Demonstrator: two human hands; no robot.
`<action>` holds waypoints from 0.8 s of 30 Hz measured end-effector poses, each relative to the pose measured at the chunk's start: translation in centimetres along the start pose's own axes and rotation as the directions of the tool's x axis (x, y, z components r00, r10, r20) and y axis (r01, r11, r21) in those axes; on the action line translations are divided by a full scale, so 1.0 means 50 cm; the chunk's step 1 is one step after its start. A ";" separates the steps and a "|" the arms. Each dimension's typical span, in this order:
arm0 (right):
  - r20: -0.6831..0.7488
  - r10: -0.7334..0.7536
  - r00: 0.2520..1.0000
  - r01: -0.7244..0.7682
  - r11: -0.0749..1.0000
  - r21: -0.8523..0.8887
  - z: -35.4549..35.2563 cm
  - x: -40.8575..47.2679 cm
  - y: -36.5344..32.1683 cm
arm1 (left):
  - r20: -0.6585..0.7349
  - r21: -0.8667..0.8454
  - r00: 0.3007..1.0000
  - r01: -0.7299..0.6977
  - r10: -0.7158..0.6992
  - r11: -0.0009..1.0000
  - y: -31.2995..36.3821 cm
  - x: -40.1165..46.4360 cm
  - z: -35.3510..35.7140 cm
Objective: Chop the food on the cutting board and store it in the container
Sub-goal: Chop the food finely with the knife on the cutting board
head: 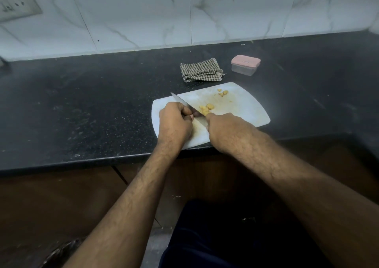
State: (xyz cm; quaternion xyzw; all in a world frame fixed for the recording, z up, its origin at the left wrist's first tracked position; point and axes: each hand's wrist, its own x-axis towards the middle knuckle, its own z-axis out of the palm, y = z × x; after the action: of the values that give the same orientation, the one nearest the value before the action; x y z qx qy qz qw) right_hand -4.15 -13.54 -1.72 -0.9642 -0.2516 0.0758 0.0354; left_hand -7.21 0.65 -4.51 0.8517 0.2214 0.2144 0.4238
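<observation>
Food [206, 108] on board [242, 105] — just beyond hands

A home kitchen: black speckled stone counter [82, 103], marble-look wall tiles [143, 17], wall socket [14, 5], checked dishcloth [201, 69].

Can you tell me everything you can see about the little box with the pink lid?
The box is a small container with rounded corners. Its bottom looks like clear plastic and its lid is pink and flat, closed on top. It looks empty, though that is hard to tell. It sits upright on the black counter, near the tiled wall, to the right of the folded checked cloth and beyond the cutting board. Nothing touches it but the counter.
</observation>
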 end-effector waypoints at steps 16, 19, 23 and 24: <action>-0.158 0.027 0.987 -0.026 1.000 0.011 -0.076 -0.085 0.046 | 0.051 -0.071 0.998 0.045 -0.041 0.997 0.007 -0.008 -0.017; -0.262 -0.008 0.965 -0.007 0.998 -0.055 -0.066 -0.083 0.065 | 0.044 -0.081 0.998 0.036 -0.033 0.996 0.003 -0.007 -0.017; -0.349 -0.027 0.937 0.009 0.998 -0.055 -0.047 -0.047 0.090 | 0.018 -0.038 1.000 -0.017 0.017 0.999 0.001 -0.004 -0.013; -0.364 -0.027 0.931 0.015 0.999 -0.036 -0.042 -0.035 0.096 | 0.018 -0.030 0.999 -0.029 0.029 0.999 0.002 -0.002 -0.012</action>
State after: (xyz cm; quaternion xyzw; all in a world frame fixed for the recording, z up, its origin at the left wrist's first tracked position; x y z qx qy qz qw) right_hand -3.02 -18.62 0.04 -0.9593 -0.2521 -0.1086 0.0665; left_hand -7.59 0.92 -4.09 0.8504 0.2019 0.2158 0.4353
